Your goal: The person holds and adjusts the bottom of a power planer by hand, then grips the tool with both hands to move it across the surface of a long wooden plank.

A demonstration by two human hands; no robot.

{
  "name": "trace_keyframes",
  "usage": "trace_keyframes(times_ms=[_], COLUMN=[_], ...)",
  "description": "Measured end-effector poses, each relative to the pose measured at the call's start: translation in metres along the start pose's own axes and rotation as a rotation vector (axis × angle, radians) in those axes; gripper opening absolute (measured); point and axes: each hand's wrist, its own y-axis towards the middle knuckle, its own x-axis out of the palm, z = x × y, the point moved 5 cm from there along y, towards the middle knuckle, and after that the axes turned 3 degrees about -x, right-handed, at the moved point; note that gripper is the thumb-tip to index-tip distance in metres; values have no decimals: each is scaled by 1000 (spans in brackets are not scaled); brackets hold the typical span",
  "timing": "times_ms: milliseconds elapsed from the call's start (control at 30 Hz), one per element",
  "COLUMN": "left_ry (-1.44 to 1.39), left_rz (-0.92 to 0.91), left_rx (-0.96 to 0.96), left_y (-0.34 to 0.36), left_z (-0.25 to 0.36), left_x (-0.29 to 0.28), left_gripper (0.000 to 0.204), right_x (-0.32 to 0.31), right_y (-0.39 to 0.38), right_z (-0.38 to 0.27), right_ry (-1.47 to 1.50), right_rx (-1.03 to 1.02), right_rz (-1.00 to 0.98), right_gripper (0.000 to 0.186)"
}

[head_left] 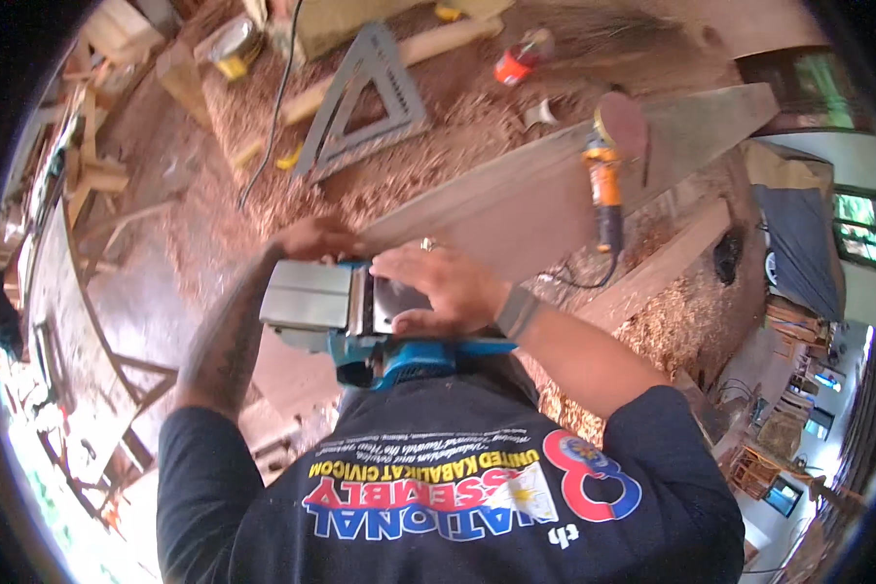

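Sawdust-covered workbench (457, 146) carries a long plank (516, 200), angle grinder (605, 190), triangular square (365, 102).

head view | 1 fisheye | looks steeply down | close over workbench (516, 209)

The one printed thing I see clearly is the graphic on my dark shirt (457, 492), low in the middle: yellow, red, blue and white lettering shapes with a large red-and-blue figure beside them. At the far edge of the sawdust-strewn workbench (263, 185) lies a small red-orange container (516, 63), maybe a can, and a yellow-rimmed round tin (232, 47) sits towards the far left corner.
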Motion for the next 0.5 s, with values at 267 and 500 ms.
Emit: trace_keyframes(times_ms=[267,500], left_ry=[-1264,-1231], left_rz=[621,703], left_rx=[112,352], left_y=[-125,-152], left_z=[-44,7], left_x=[51,141], left_gripper=[68,66], right_x=[-17,-21], right_y=[-36,-55], right_z=[-3,16], right_ry=[79,178], right_rx=[187,335], right_rz=[-27,-93], right_gripper=[65,53])
